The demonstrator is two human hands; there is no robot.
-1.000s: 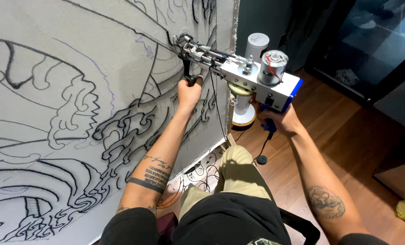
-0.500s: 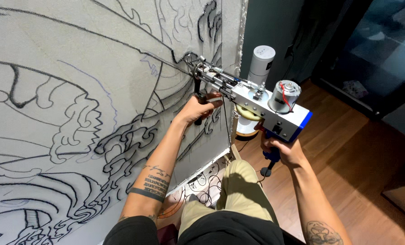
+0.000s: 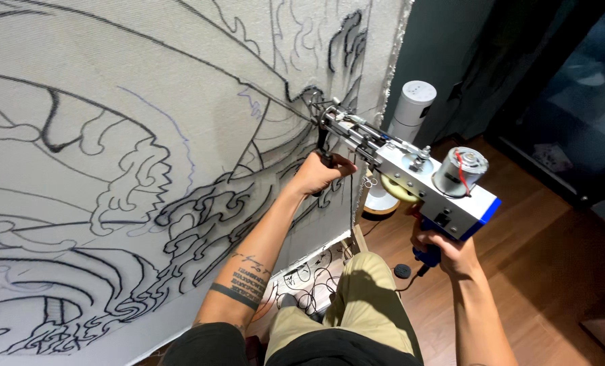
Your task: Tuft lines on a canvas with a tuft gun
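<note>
A tufting gun (image 3: 411,179), silver with a blue rear edge and a round motor on top, points its needle end at a large stretched cloth (image 3: 113,135) drawn with black swirling outlines. My left hand (image 3: 319,173) is closed on the gun's black front handle, close to the cloth. My right hand (image 3: 445,254) grips the blue rear handle under the gun's body. The needle tip touches the cloth near a dark tufted line at its right side.
A white cylinder (image 3: 411,105) stands on the wooden floor (image 3: 519,271) by the cloth's right edge. Black cord loops lie on a pale sheet (image 3: 309,278) by my leg. A small black round thing (image 3: 402,271) sits on the floor. Dark glass panels stand at right.
The gun and both hands have moved up and slightly right along the cloth. The left hand's grip has stayed on the front handle.
</note>
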